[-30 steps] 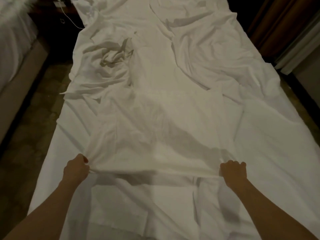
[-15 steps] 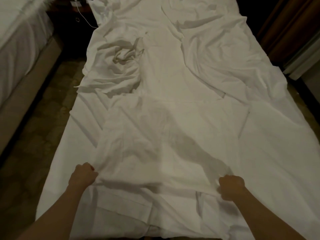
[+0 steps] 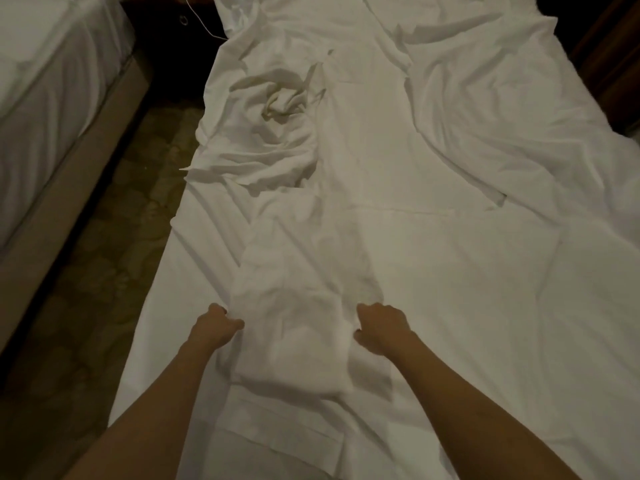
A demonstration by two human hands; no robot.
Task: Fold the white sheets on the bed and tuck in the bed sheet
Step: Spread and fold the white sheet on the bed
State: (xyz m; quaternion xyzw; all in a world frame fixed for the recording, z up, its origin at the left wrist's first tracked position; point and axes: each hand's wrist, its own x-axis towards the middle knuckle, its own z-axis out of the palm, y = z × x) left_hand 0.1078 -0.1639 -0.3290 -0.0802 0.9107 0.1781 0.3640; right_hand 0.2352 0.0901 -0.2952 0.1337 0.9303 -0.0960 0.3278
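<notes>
A white sheet [image 3: 294,306] lies bunched lengthwise on the bed, its near end gathered between my hands. My left hand [image 3: 216,325] is closed on its left edge. My right hand [image 3: 381,329] is closed on its right edge, about a forearm's width away. Under it the bed sheet [image 3: 485,341] covers the mattress, wrinkled, its left edge hanging loose over the side. A crumpled white sheet [image 3: 277,109] sits in a heap at the far left of the bed. Another rumpled white sheet [image 3: 485,109] spreads over the far right.
A second bed [image 3: 41,98] with a tan base stands to the left, across a strip of patterned carpet [image 3: 104,289]. A white cable [image 3: 204,24] hangs by a dark nightstand at the far left. Dark curtains [image 3: 609,57] border the right.
My hands have come much closer together, bunching the near end of the sheet between them. The sheet has dropped from a stretched, lifted spread onto the bed. The view has shifted right.
</notes>
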